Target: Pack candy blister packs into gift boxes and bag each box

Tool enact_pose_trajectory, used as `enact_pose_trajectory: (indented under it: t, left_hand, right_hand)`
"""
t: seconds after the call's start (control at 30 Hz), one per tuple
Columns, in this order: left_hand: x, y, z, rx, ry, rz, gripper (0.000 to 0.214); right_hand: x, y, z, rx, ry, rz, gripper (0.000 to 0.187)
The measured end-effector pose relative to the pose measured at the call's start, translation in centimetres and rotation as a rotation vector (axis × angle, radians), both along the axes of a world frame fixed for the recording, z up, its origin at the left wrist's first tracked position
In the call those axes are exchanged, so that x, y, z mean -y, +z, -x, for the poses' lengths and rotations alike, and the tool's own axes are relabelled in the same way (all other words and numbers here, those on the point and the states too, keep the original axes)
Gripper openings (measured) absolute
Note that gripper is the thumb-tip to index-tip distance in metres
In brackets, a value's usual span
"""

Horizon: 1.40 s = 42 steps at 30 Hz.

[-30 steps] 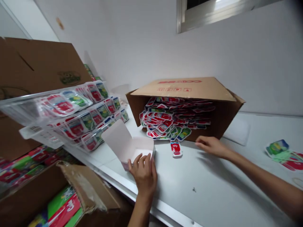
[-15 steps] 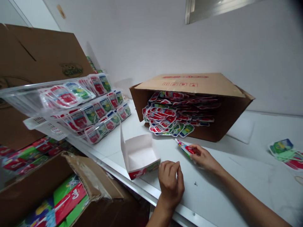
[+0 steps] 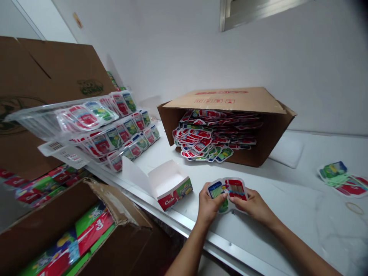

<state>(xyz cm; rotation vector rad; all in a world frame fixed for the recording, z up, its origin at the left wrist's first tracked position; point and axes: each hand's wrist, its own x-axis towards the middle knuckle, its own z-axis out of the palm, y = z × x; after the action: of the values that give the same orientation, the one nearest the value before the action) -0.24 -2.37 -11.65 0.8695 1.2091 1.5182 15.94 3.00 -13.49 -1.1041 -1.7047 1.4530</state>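
My left hand (image 3: pixel 208 209) and my right hand (image 3: pixel 257 207) hold a double candy packet (image 3: pixel 238 188) between them above the white table. Its left half is blue and green, its right half red, with a white edge all round; both thumbs press on its front. Just left of my hands a small display box (image 3: pixel 176 197), printed red with "Cola" and green, stands with its lid up and a white inside. Behind, a cardboard carton (image 3: pixel 230 99) lies on its side, stacked with similar red and green packets (image 3: pixel 198 145).
Clear plastic trays of packets (image 3: pixel 117 136) are piled at the left. Below the table edge, an open carton (image 3: pixel 126 222) holds red and green boxes (image 3: pixel 96 226). Loose packets with green bands (image 3: pixel 343 180) and a rubber band (image 3: pixel 354 208) lie at the right.
The packet in my right hand has come left and turned face up. My left hand has left the display box's side and grips the packet's left half. The box's lid leans further left.
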Motion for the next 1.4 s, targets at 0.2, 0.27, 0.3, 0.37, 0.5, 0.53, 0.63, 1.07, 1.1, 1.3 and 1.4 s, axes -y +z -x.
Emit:
enact_pose_trajectory:
  t: [0.2,0.27,0.3,0.37,0.5,0.53,0.63,1.07,1.1,1.3,1.4]
  left_hand:
    - [0.5,-0.9,0.6,-0.002,-0.150,-0.016,0.036]
    - [0.8,-0.8,1.2,-0.064,-0.141,-0.029,0.030]
    - [1.0,-0.6,1.6,-0.110,-0.117,-0.040,0.027]
    - [1.3,-0.2,2.2,-0.215,-0.068,-0.066,0.025]
    - [1.4,0.2,2.3,-0.392,-0.080,-0.167,0.025]
    - [1.4,0.1,2.1,-0.411,-0.103,-0.191,0.025]
    - [1.3,-0.4,1.5,-0.403,-0.131,-0.213,0.025]
    - [0.7,-1.5,1.8,-0.456,-0.027,-0.283,0.017]
    - [0.6,-1.6,1.8,-0.476,-0.006,-0.300,0.016]
    - [0.6,-1.6,1.4,-0.137,-0.022,-0.206,0.058]
    - [0.4,-1.2,1.7,-0.146,-0.048,-0.129,0.061]
  right_hand:
    - [1.1,-0.1,-0.4,-0.039,0.103,-0.052,0.031]
    - [0.1,0.7,-1.5,0.010,0.363,-0.025,0.031]
    - [-0.9,1.3,-2.1,0.048,0.505,-0.032,0.033]
    - [-3.7,2.3,-2.8,0.154,0.626,-0.120,0.036]
    - [-10.7,2.6,-0.6,0.428,0.159,-0.460,0.049]
    - [-12.2,2.4,0.6,0.485,0.092,-0.517,0.056]
    - [-15.1,1.1,3.9,0.608,0.055,-0.614,0.064]
    - [-7.0,0.0,-1.7,0.235,0.136,-0.573,0.037]
    - [-5.9,0.4,-2.2,0.150,0.154,-0.494,0.037]
    - [-1.9,1.8,-3.2,0.019,0.308,-0.269,0.039]
    - [-1.8,2.5,-3.5,0.008,0.435,-0.181,0.039]
